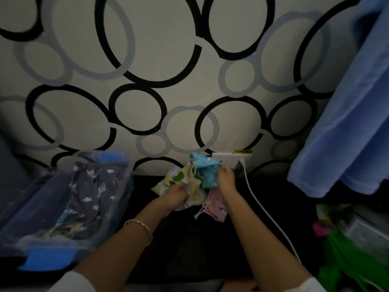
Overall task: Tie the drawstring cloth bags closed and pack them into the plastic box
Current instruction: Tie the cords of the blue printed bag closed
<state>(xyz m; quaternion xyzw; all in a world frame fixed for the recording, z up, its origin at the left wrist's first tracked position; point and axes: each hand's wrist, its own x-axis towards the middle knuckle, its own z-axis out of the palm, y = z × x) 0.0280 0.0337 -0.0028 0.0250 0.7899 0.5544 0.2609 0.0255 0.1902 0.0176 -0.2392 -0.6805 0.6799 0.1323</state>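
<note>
- Head view: I see a bundle of drawstring bags held up over the dark table, dead centre, between both hands.
- Left hand (pixel 176 194): fingers curled into the green-print bag (pixel 179 177), clamped on the cloth.
- Right hand (pixel 226 179): fingers closed on the blue bag (pixel 207 171); the pink bag (pixel 215 209) hangs below it, near the wrist.
- Cords: a pale drawstring (pixel 195 170) runs loose between the two top bags. Frame's too blurry to tell whether there's a knot, so I'd say tying isn't done.
- Plastic box (pixel 31 209): sits well left of the bundle, lid off, dark printed bags already inside. Long axis runs away from me, leaning right at the far end.
- Key relation: the box is on the left hand's side, so I judge that hand is nearer for the drop-in; the right would have to cross over.
</note>
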